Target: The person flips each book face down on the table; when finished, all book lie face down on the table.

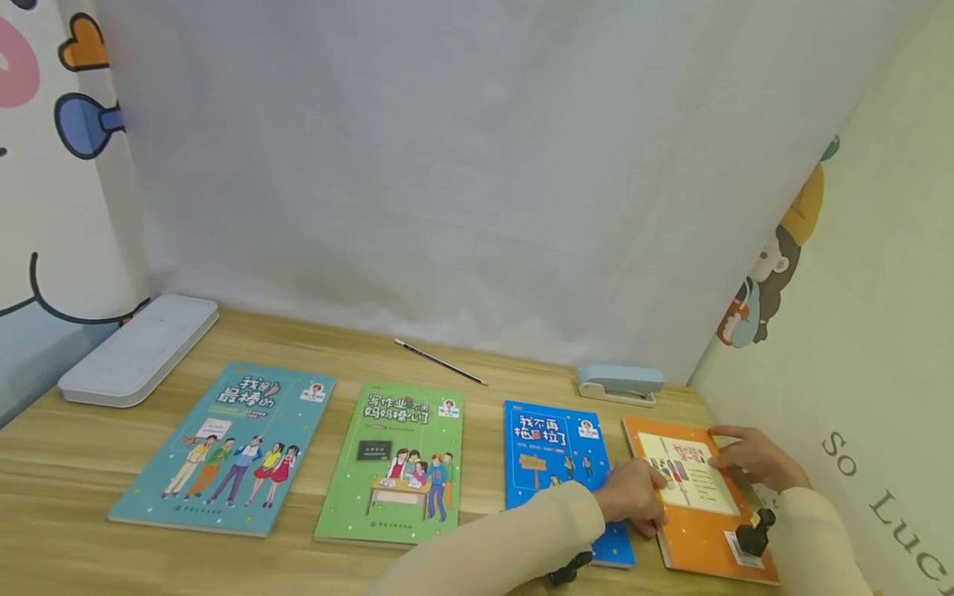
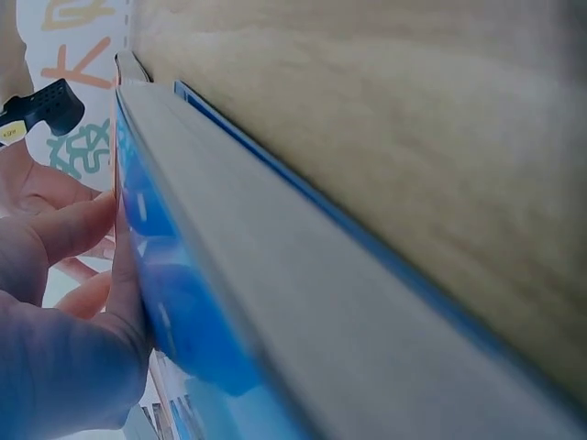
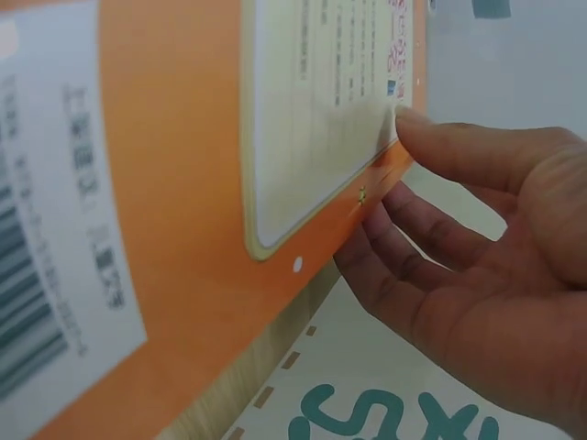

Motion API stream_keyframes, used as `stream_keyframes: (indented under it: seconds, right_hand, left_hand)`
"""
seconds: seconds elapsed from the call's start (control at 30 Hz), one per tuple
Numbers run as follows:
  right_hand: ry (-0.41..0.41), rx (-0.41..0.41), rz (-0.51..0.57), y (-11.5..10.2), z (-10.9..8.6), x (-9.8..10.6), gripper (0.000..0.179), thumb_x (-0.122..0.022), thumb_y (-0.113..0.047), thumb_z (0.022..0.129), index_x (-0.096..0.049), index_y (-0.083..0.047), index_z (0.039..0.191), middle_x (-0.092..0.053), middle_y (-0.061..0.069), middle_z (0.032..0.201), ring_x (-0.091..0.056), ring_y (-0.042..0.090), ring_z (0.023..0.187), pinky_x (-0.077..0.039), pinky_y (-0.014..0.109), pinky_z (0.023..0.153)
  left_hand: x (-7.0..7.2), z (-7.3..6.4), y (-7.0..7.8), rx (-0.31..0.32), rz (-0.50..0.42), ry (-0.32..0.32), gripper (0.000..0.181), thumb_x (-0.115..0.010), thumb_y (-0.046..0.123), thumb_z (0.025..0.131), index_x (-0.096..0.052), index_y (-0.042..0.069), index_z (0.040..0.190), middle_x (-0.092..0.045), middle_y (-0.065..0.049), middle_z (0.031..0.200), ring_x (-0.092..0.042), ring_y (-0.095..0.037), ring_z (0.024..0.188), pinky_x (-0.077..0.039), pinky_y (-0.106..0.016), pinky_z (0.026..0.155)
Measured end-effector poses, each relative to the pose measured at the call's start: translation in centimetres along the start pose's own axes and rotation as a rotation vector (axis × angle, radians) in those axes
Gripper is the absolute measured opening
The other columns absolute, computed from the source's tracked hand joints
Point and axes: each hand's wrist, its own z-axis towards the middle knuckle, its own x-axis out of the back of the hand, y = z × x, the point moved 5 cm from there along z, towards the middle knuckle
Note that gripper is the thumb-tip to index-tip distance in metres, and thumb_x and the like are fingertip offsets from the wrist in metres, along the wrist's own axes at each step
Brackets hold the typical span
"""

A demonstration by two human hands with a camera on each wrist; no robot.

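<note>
An orange book [image 1: 708, 538] lies at the right end of the row, its barcode label [image 3: 55, 211] facing up. My right hand [image 1: 760, 459] holds its right edge; in the right wrist view the thumb [image 3: 459, 147] is over the cover and the other fingers are underneath. Reaching across the blue book [image 1: 551, 447], my left hand [image 1: 629, 497] pinches the orange book's left edge between thumb and fingers. In the left wrist view the blue book's thick page edge [image 2: 248, 229] runs close past that hand [image 2: 73, 357].
A green book [image 1: 395, 463] and a teal book [image 1: 224, 447] lie to the left. Behind them are a pencil [image 1: 440, 362], a light blue stapler [image 1: 620, 384] and a white case [image 1: 142, 348]. A printed wall [image 1: 857, 372] borders the right side.
</note>
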Motion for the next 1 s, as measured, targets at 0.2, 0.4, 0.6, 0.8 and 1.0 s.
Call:
stream_keyframes:
  seconds: [0.2,0.4,0.6,0.8,1.0]
  right_hand:
    - [0.031,-0.012,-0.009,0.0,0.3,-0.1,0.073,-0.066,-0.005,0.090,-0.024,0.018,0.146,-0.062,0.033,0.116,-0.061,0.021,0.088,-0.056,0.046,0.083]
    - [0.098,0.012,-0.021,-0.9,0.4,0.3,0.068,-0.064,-0.004,0.090,-0.027,0.019,0.143,-0.061,0.033,0.113,-0.063,0.024,0.090,-0.059,0.046,0.083]
    - [0.147,0.145,-0.038,-3.0,-0.2,1.4,0.060,-0.056,-0.003,0.098,-0.026,0.021,0.143,-0.053,0.045,0.124,-0.067,0.035,0.101,-0.058,0.049,0.088]
    - [0.143,0.206,-0.044,-5.1,0.1,0.7,0.059,-0.057,-0.006,0.099,-0.028,0.018,0.144,-0.051,0.044,0.128,-0.065,0.042,0.109,-0.056,0.051,0.092]
    - [0.107,0.311,-0.004,-7.7,0.3,-1.8,0.056,-0.059,-0.005,0.098,-0.033,0.019,0.142,-0.056,0.041,0.124,-0.064,0.047,0.111,-0.056,0.052,0.092]
  left_hand:
    - [0.1,0.1,0.0,-0.014,0.052,0.005,0.047,-0.085,0.001,0.075,-0.075,0.020,0.118,-0.066,0.001,0.061,-0.070,-0.017,0.051,-0.051,-0.021,0.043]
    - [0.7,0.0,-0.2,-0.030,0.058,0.017,0.048,-0.085,0.001,0.075,-0.074,0.019,0.118,-0.063,0.000,0.055,-0.062,-0.014,0.042,-0.050,-0.021,0.042]
    - [2.9,-0.7,0.4,-0.145,0.129,0.011,0.049,-0.084,0.011,0.079,-0.071,0.022,0.125,-0.066,-0.001,0.061,-0.066,-0.013,0.046,-0.048,-0.018,0.044]
    - [5.6,-2.4,0.4,-0.280,0.186,-0.051,0.049,-0.081,0.012,0.083,-0.068,0.016,0.130,-0.070,-0.002,0.122,-0.067,-0.011,0.051,-0.049,-0.016,0.049]
    - [8.1,-4.1,-0.4,-0.330,0.270,-0.068,0.051,-0.081,0.016,0.084,-0.065,0.019,0.133,-0.073,0.001,0.081,-0.063,-0.009,0.052,-0.049,-0.017,0.050]
